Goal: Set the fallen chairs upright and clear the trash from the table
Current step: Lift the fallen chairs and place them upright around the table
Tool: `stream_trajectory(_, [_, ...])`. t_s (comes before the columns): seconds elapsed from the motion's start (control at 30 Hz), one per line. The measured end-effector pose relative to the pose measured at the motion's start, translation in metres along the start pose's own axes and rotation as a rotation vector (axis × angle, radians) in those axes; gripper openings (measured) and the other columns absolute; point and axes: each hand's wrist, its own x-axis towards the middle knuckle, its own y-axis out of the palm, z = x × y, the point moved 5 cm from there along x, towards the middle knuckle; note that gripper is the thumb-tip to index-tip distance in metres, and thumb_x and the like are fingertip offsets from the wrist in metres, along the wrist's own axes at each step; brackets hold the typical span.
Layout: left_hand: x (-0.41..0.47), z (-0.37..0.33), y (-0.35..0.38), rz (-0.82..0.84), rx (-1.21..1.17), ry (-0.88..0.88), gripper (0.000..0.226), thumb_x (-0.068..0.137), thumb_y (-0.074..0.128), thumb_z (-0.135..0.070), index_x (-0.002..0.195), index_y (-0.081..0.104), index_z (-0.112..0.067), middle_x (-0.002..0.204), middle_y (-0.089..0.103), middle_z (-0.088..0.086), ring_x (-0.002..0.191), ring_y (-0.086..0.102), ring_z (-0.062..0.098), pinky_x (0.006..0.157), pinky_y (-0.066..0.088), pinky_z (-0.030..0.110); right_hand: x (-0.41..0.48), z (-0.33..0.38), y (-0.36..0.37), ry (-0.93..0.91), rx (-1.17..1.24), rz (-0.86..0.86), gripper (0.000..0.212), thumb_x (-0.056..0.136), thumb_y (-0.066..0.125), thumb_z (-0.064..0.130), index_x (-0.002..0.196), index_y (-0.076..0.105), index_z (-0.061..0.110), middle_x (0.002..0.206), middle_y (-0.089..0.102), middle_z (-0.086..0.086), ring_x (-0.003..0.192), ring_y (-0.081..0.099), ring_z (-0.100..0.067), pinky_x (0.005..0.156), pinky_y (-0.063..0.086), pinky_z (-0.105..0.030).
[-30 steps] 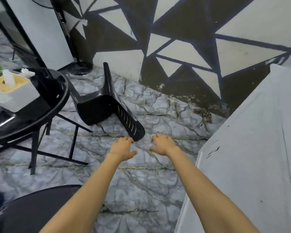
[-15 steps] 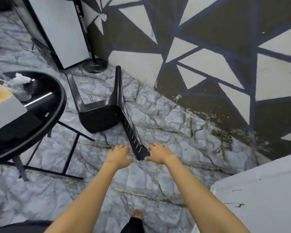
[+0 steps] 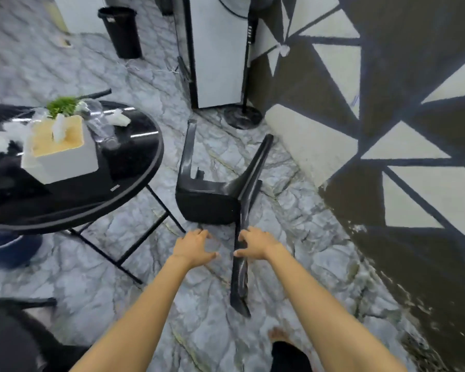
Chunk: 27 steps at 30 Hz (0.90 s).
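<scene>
So far, little looks done. We see the black chair (image 3: 212, 202) lying tipped on the floor just right of the round desk (image 3: 134, 181). Our right hand (image 3: 255, 244) curls its grip onto the chair's backrest; our left hand (image 3: 195, 247) hovers beside it, fingers spread. Crumpled trash (image 3: 118, 119) sits on the desk.

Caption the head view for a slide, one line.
Both hands reach for a fallen black chair: right hand on its backrest, left hand open beside it, littered round table at left.
</scene>
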Motion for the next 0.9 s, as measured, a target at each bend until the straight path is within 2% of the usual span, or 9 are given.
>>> stream_trajectory(0.17, [0.0, -0.007, 0.001, -0.105, -0.173, -0.282, 0.062, 0.081, 0.056, -0.057, 0.128, 0.045, -0.017, 0.134, 0.048, 0.007, 0.124, 0.044, 0.027, 0.101, 0.039, 0.042, 0.049, 0.001, -0.029, -0.275, -0.205, 0.087, 0.057, 0.088, 0.055, 0.048, 0.129, 0.046, 0.008, 0.134, 0.042, -0.014, 0.128, 0.039, -0.03, 0.101, 0.037, -0.043])
stream_trajectory(0.37, [-0.024, -0.02, 0.025, -0.223, -0.357, -0.551, 0.059, 0.082, 0.058, -0.052, 0.127, 0.047, -0.016, 0.132, 0.049, 0.01, 0.122, 0.045, 0.027, 0.1, 0.039, 0.039, 0.071, 0.011, -0.022, -0.552, -0.389, 0.187, 0.059, 0.088, 0.054, 0.049, 0.133, 0.043, 0.012, 0.137, 0.042, -0.013, 0.129, 0.039, -0.03, 0.1, 0.037, -0.042])
stream_trajectory(0.53, [-0.053, -0.024, 0.058, -0.278, -0.496, -0.72, 0.061, 0.082, 0.06, -0.049, 0.131, 0.044, -0.016, 0.135, 0.046, 0.009, 0.126, 0.042, 0.028, 0.101, 0.039, 0.043, 0.078, 0.019, 0.007, -0.681, -0.45, 0.308, 0.055, 0.088, 0.056, 0.047, 0.13, 0.048, 0.012, 0.139, 0.041, -0.013, 0.131, 0.037, -0.029, 0.103, 0.034, -0.042])
stream_trajectory(0.8, [-0.097, -0.045, 0.137, -0.363, -0.661, -0.963, 0.053, 0.079, 0.062, -0.05, 0.122, 0.049, -0.021, 0.122, 0.054, 0.005, 0.116, 0.047, 0.021, 0.087, 0.04, 0.033, 0.068, 0.018, 0.066, -0.857, -0.589, 0.463, 0.054, 0.088, 0.056, 0.046, 0.129, 0.046, 0.012, 0.135, 0.041, -0.014, 0.125, 0.042, -0.032, 0.101, 0.039, -0.042])
stream_trajectory(0.9, [-0.102, -0.061, 0.17, -0.417, -0.717, -1.038, 0.052, 0.079, 0.063, -0.049, 0.122, 0.049, -0.021, 0.122, 0.054, 0.005, 0.115, 0.049, 0.021, 0.088, 0.041, 0.033, 0.064, 0.004, 0.093, -0.898, -0.623, 0.535, 0.053, 0.088, 0.057, 0.047, 0.129, 0.046, 0.014, 0.136, 0.041, -0.013, 0.126, 0.041, -0.032, 0.101, 0.039, -0.042])
